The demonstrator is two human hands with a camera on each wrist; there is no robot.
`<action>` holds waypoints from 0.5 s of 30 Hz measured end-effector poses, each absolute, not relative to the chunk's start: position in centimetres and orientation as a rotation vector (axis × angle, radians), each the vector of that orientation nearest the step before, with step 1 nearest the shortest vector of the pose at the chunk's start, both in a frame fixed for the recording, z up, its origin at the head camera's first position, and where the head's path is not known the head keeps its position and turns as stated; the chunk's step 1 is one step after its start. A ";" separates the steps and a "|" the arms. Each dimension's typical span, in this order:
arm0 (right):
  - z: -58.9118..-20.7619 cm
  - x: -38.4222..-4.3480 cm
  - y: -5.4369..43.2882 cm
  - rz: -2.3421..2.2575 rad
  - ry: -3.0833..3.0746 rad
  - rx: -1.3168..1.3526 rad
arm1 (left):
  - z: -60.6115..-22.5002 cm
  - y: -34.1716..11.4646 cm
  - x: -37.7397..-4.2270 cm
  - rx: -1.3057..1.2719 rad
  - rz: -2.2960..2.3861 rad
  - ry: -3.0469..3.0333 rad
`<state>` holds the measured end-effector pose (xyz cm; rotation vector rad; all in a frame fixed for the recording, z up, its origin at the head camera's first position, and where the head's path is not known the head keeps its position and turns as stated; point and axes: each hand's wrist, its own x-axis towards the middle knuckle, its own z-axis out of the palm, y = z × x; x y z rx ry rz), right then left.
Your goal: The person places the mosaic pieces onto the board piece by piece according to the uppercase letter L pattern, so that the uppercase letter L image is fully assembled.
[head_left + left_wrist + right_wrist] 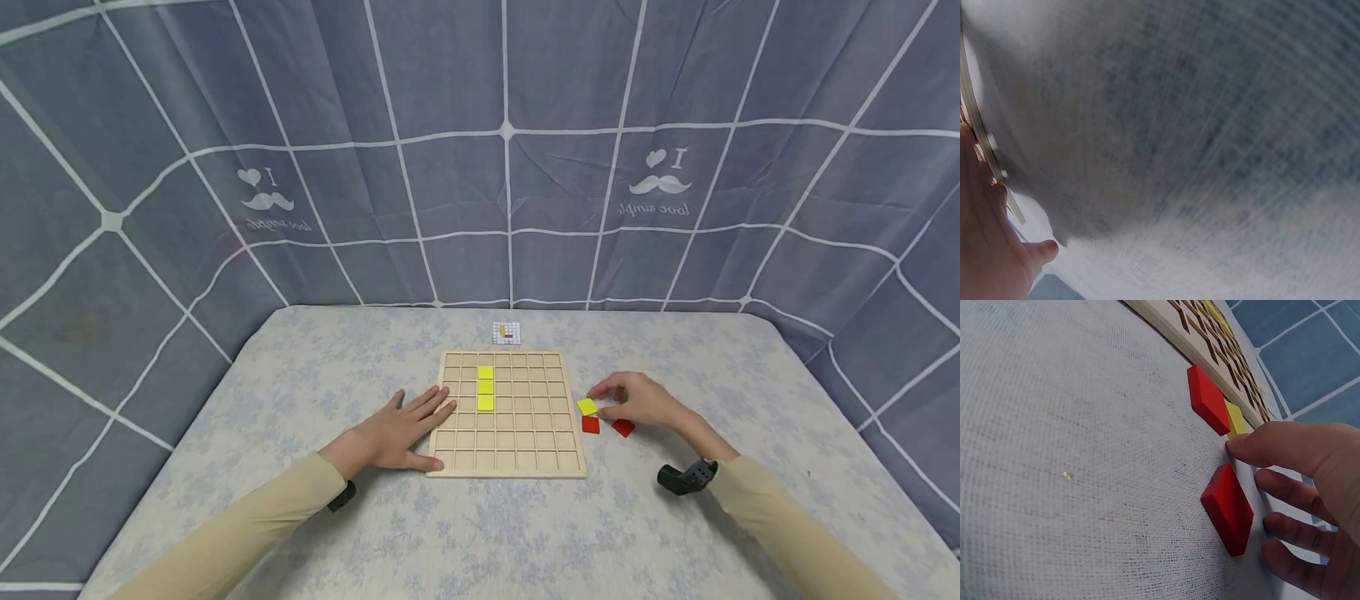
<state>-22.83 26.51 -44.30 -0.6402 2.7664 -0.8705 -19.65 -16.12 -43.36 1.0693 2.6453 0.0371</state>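
Observation:
A wooden grid board [506, 477] lies on the table, with three yellow square tiles [486, 387] in one column of its cells. My left hand [401, 429] rests with spread fingers on the board's left edge; in the left wrist view the hand [991, 231] shows only at the lower left. Right of the board, my right hand [637, 400] pinches a yellow tile [587, 407] between thumb and fingers. In the right wrist view the thumb partly hides that yellow tile [1235, 420]. Two red tiles lie nearby, one red tile [591, 425] by the board and another red tile [623, 427] under the hand.
Behind the board lies a small printed grid card [506, 333] with coloured cells. A pale patterned cloth [510, 542] covers the table. Blue-grey curtains [450, 183] with white lines hang at the back and sides.

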 end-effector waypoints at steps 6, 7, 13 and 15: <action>-44.0 -22.8 26.3 -0.787 2.810 -0.678 | -43.5 -16.1 -19.7 1.073 0.033 2.650; -44.0 -22.8 26.3 -0.774 2.822 -0.683 | -43.5 -16.1 -19.7 1.073 0.033 2.651; -44.3 -22.6 26.2 -0.714 2.908 -0.704 | -43.3 -16.1 -19.6 1.074 0.053 2.648; -44.4 -22.5 26.1 -0.712 2.926 -0.695 | -43.3 -16.1 -19.5 1.073 0.056 2.647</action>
